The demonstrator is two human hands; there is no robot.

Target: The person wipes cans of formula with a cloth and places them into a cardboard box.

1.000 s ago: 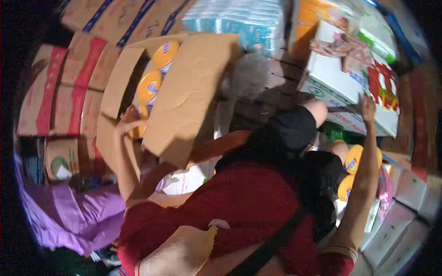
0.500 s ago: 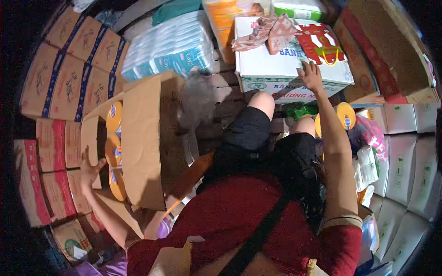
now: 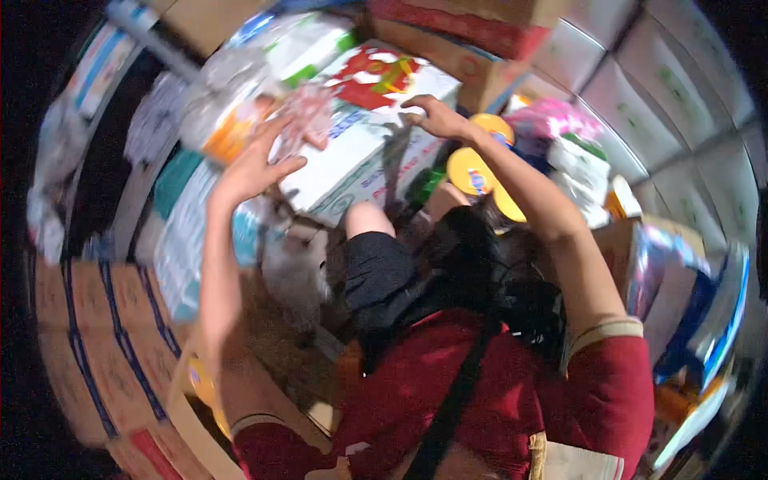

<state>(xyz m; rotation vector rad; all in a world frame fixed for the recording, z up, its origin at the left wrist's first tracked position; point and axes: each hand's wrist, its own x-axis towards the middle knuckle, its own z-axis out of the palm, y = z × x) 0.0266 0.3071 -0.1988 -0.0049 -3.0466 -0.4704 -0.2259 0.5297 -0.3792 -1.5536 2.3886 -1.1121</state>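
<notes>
My left hand [image 3: 252, 166] is open with its fingers apart, just left of a crumpled pink patterned bag [image 3: 310, 120] on a white carton [image 3: 348, 156]. Motion blur hides whether it touches the bag. Over the right side of the carton is my right hand [image 3: 436, 118], its fingers loosely bent with nothing seen in them. Close to those fingertips lies a flat red bag [image 3: 372, 76] with a yellow handle, on the carton's top.
Yellow-lidded tubs [image 3: 472, 172] stand right of my knees, beside pink packaging [image 3: 556, 120]. Stacked white cartons [image 3: 672, 96] line the right side. Brown cartons [image 3: 104, 352] are stacked at lower left, below wrapped tissue packs [image 3: 188, 240].
My left hand has left the brown carton of yellow-lidded tubs and reached forward to the white carton. My view has turned right. My right hand stays over the white carton.
</notes>
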